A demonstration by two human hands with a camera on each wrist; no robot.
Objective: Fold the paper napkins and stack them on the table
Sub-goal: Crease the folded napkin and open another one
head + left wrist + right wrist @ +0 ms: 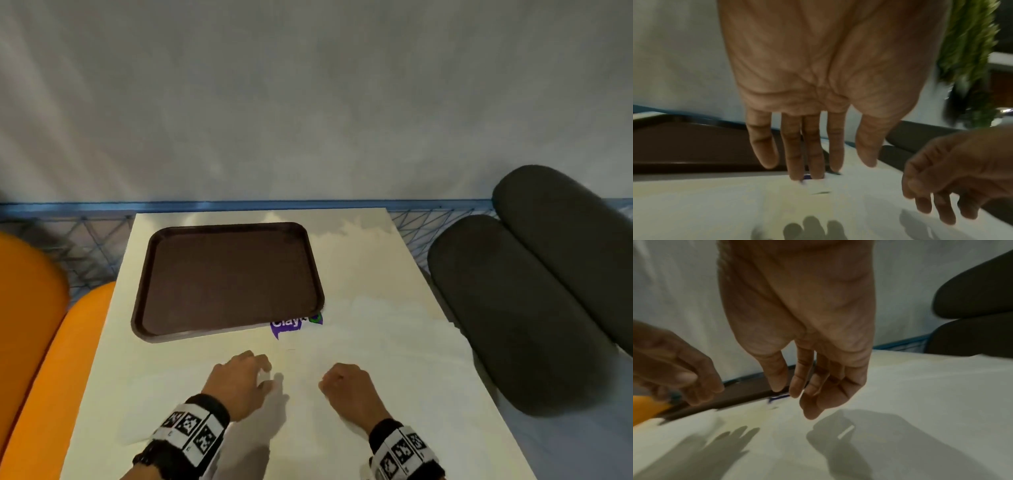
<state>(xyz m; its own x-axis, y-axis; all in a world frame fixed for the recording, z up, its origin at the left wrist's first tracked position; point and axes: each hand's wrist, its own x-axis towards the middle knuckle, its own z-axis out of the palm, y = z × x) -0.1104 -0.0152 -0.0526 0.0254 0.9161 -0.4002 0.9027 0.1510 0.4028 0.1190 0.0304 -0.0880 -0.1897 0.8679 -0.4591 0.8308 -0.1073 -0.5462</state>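
Both hands hover low over the near half of the white table and neither holds anything. My left hand has its fingers straight, pointing at a purple printed logo by the tray. My right hand hangs with fingers loosely curled, a short gap from the left. A faint pale sheet, maybe a napkin, lies under my left wrist. It is hard to tell from the bright tabletop. No folded stack shows.
A dark brown tray with nothing in it sits at the table's far left. Orange seats flank the left side and dark grey cushions the right. A blue rail and a pale wall stand behind.
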